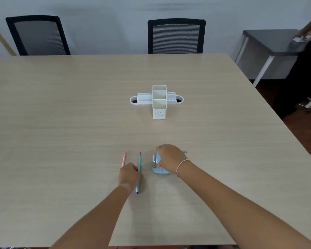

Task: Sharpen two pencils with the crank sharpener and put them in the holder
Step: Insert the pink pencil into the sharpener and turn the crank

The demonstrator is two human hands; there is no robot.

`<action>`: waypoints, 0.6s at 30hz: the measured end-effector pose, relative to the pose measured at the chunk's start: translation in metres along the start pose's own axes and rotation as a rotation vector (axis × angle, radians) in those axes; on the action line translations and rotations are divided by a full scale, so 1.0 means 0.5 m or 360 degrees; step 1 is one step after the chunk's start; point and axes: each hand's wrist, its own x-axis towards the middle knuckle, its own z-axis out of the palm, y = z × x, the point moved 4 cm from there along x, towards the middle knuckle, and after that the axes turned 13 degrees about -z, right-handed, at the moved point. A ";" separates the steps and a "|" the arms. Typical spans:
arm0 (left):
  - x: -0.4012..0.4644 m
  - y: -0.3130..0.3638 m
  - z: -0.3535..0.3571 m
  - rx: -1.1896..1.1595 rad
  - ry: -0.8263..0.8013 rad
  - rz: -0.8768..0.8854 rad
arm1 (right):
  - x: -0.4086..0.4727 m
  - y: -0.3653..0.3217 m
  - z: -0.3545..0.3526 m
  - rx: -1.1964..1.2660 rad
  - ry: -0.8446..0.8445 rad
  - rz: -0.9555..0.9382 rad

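Left hand (129, 175) is curled over the middle of the teal pencil (139, 165), fingers closed on it; the tip points away and the purple eraser end sticks out toward the person. The orange pencil (123, 159) lies just left, partly under the knuckles. Right hand (170, 159) is clamped over the blue crank sharpener (156, 165), with the crank (184, 152) poking out right. The white holder (159, 101) with 2 square cups sits well beyond on the table (61, 123).
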 end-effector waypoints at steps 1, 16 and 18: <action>0.000 -0.001 0.000 0.0008 0.0000 0.0006 | 0.000 -0.001 -0.001 -0.0004 0.0006 -0.0003; 0.029 -0.027 -0.077 0.0046 0.0288 0.0044 | -0.001 -0.002 -0.004 0.0025 -0.0010 0.0005; 0.030 -0.037 -0.086 0.0103 0.0271 0.0004 | 0.000 0.000 -0.003 0.0028 -0.0017 0.0005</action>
